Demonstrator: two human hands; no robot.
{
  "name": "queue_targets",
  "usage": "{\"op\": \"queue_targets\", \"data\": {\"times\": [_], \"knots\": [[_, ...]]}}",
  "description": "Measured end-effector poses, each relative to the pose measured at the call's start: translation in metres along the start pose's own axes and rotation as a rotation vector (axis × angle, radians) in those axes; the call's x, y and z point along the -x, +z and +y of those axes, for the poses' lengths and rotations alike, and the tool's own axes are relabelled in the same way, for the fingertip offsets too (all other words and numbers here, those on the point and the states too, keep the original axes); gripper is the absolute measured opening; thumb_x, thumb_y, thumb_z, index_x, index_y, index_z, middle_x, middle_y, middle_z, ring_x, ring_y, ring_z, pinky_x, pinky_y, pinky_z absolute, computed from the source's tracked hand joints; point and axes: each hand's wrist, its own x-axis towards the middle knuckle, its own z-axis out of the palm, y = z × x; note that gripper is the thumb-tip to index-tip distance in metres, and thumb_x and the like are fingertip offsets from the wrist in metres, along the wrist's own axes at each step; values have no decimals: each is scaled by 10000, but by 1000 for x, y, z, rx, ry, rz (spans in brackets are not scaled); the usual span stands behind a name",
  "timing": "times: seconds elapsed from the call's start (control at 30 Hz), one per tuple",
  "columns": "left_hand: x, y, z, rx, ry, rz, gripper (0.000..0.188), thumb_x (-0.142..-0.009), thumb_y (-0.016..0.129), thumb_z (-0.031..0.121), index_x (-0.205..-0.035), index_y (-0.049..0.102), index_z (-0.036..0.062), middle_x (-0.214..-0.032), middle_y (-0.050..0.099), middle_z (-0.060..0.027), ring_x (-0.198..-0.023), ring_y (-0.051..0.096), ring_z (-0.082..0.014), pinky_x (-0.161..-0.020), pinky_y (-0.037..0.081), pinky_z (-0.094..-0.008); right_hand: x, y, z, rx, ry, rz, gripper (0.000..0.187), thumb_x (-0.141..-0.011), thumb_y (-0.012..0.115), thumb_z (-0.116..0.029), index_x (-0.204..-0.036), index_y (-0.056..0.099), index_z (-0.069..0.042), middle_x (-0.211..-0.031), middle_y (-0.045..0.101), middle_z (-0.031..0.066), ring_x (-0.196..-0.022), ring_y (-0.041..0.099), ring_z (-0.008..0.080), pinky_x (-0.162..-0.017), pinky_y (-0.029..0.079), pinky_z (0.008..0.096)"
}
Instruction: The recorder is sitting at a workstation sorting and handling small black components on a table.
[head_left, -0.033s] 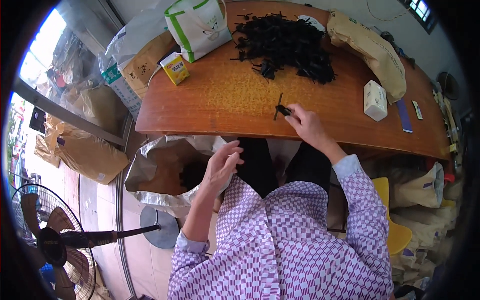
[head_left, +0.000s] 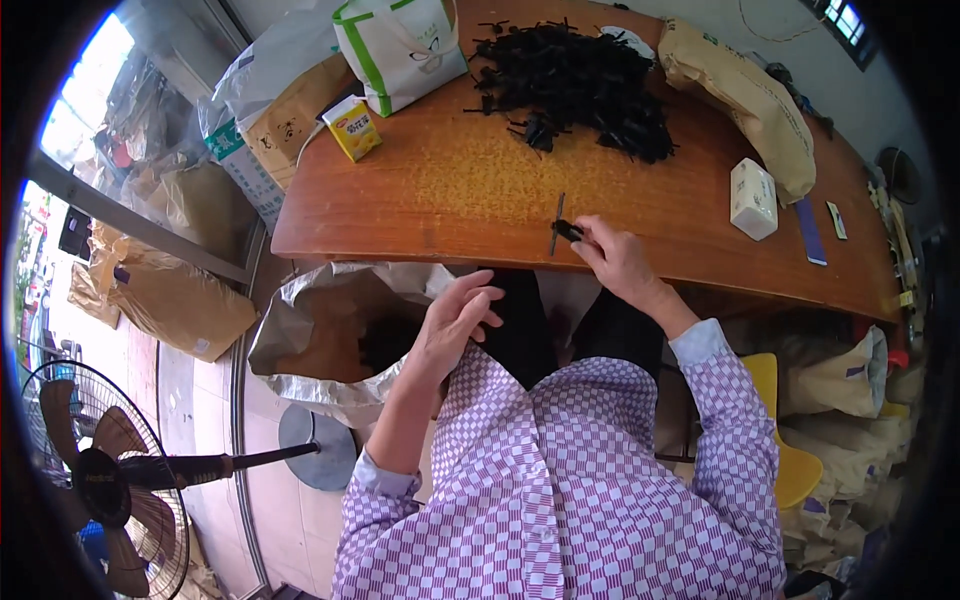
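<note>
Over the table's near edge, my right hand pinches a small black part between thumb and fingertips. A thin dark strip stands crosswise at the part's left end. My left hand hovers over my lap, its fingers loosely bent and apart, with nothing visible in it. Beside it, below the table edge, an open sack with a silvery lining holds some dark things that are hard to make out. Farther back on the wooden table lies a large heap of similar black parts.
A white and green bag and a yellow box stand at the back left. On the right are a tissue pack, a paper sack and a purple strip. A fan stands at lower left, a yellow chair at right.
My right hand has come slightly nearer with the black part. My left hand has shifted a little to the right. The view has moved slightly.
</note>
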Motion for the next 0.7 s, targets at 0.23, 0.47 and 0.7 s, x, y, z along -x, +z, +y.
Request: {"op": "queue_targets", "data": {"times": [0.23,0.47,0.7], "knots": [[-9,42,-26,452,-243,-334,430,-963,447,298,-1286,433,15,-993,622,-127,-655,564,-107,-573,452,-216,73,-6,-45,16,-325,-81,302,-769,631,-120,-1058,556,-73,-748,621,86,-625,629,268,-506,504,331],[-3,54,-43,676,-362,-668,594,-836,654,318,-1270,431,-20,-993,615,-161,-836,635,-189,-540,486,-201,104,-27,-56,92,-306,-196,309,-861,476,-171,-1162,542,-157,-754,630,73,-607,631,241,-510,518,308],[2,102,-34,576,-299,-667,337,-892,521,127,-1207,490,12,-936,575,-85,-680,514,-123,-552,407,-225,138,-48,-46,152,-222,-99,296,-841,494,-159,-1119,570,-96,-866,659,80,-695,650,243,-567,528,349]]}}
